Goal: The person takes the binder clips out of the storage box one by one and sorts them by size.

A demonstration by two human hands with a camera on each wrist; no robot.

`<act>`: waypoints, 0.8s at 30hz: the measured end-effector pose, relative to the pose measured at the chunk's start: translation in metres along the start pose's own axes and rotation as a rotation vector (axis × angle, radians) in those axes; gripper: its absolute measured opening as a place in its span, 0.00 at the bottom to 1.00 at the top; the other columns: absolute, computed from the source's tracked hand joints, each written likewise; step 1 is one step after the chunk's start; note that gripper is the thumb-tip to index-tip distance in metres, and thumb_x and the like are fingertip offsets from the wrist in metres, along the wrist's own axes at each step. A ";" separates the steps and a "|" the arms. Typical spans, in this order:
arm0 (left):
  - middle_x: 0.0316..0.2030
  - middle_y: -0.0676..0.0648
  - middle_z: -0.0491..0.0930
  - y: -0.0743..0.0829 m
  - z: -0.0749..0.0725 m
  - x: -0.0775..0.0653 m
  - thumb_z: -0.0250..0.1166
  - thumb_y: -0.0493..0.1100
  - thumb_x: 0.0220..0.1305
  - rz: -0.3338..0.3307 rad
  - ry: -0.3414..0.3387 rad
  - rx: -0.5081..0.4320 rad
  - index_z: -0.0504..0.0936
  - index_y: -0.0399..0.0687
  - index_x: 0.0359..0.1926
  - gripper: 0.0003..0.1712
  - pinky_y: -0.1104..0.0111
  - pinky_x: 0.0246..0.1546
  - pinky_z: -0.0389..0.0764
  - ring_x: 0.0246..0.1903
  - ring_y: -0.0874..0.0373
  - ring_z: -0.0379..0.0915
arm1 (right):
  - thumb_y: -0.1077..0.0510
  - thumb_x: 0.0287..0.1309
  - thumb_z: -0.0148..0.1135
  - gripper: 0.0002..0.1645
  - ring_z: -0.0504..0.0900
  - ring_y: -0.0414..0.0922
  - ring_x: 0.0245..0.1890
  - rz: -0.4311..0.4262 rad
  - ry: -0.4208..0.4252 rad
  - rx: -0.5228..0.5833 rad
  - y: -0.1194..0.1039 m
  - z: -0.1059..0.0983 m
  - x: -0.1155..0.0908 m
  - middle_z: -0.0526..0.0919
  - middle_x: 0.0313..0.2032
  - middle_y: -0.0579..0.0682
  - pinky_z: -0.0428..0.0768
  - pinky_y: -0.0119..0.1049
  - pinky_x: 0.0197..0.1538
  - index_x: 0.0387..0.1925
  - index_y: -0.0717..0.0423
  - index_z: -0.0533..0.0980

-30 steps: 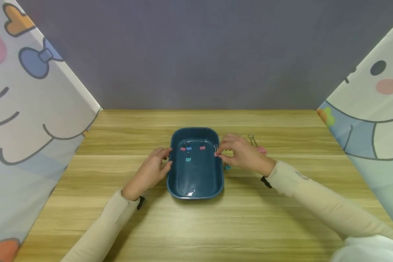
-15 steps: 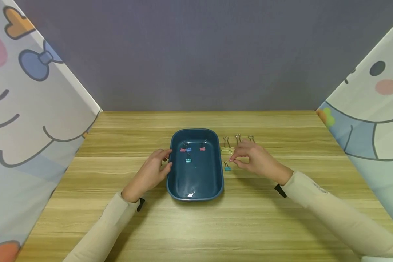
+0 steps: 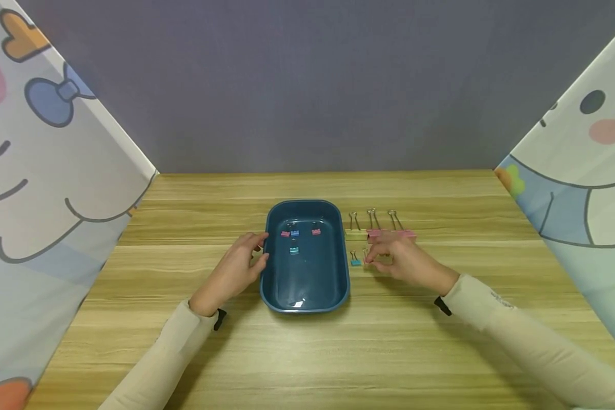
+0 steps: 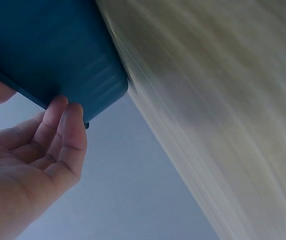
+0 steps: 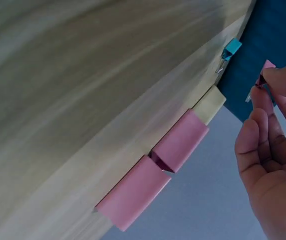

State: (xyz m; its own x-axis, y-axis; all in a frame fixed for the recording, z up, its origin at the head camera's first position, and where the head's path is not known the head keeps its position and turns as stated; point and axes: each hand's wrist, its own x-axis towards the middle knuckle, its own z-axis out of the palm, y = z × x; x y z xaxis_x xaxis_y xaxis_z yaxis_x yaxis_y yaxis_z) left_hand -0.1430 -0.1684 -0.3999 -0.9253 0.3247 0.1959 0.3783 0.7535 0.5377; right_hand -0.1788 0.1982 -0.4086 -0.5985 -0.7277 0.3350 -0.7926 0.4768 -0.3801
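Note:
My right hand pinches a small pink binder clip between thumb and forefinger, close over the table just right of the blue tray. Beside that clip lies a small teal binder clip, handles pointing away. Behind the hand, two large pink binder clips and a pale yellow binder clip stand in a row; in the head view the hand partly covers the pink ones. My left hand rests its fingertips on the tray's left rim, fingers loosely bent.
Inside the tray are several small clips: a pink clip next to a blue clip, another pink clip, and a teal clip. A grey panel rises behind the wooden table, with printed cartoon panels either side.
My right hand has carried the small pink clip from over the tray's right side rightward and down beside the teal clip on the table. The left hand has stayed at the rim.

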 end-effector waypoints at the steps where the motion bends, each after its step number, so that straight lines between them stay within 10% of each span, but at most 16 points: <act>1: 0.44 0.41 0.75 0.000 0.000 0.000 0.62 0.35 0.62 0.002 0.000 0.001 0.70 0.31 0.60 0.26 0.61 0.36 0.76 0.43 0.49 0.71 | 0.72 0.39 0.73 0.13 0.73 0.62 0.55 0.005 -0.003 0.000 0.001 0.000 0.000 0.83 0.35 0.47 0.68 0.55 0.57 0.27 0.54 0.84; 11: 0.43 0.42 0.74 0.002 -0.002 0.001 0.62 0.36 0.62 0.010 -0.001 0.012 0.70 0.30 0.60 0.26 0.61 0.37 0.76 0.42 0.50 0.71 | 0.68 0.45 0.72 0.10 0.77 0.42 0.37 0.106 -0.090 0.040 0.005 0.008 -0.006 0.80 0.32 0.42 0.77 0.37 0.42 0.30 0.53 0.84; 24: 0.43 0.41 0.75 0.001 -0.001 0.001 0.62 0.35 0.62 0.010 0.000 0.014 0.70 0.30 0.59 0.26 0.61 0.37 0.76 0.42 0.50 0.71 | 0.68 0.46 0.72 0.09 0.77 0.41 0.36 0.150 -0.142 0.014 0.003 0.012 -0.006 0.81 0.31 0.41 0.77 0.36 0.41 0.30 0.52 0.83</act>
State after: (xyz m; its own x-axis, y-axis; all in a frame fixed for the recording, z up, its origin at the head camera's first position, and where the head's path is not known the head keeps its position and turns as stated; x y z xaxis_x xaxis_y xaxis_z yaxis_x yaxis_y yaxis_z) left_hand -0.1430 -0.1677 -0.3983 -0.9214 0.3323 0.2014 0.3880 0.7579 0.5244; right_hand -0.1766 0.1981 -0.4223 -0.6865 -0.7116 0.1496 -0.6936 0.5791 -0.4285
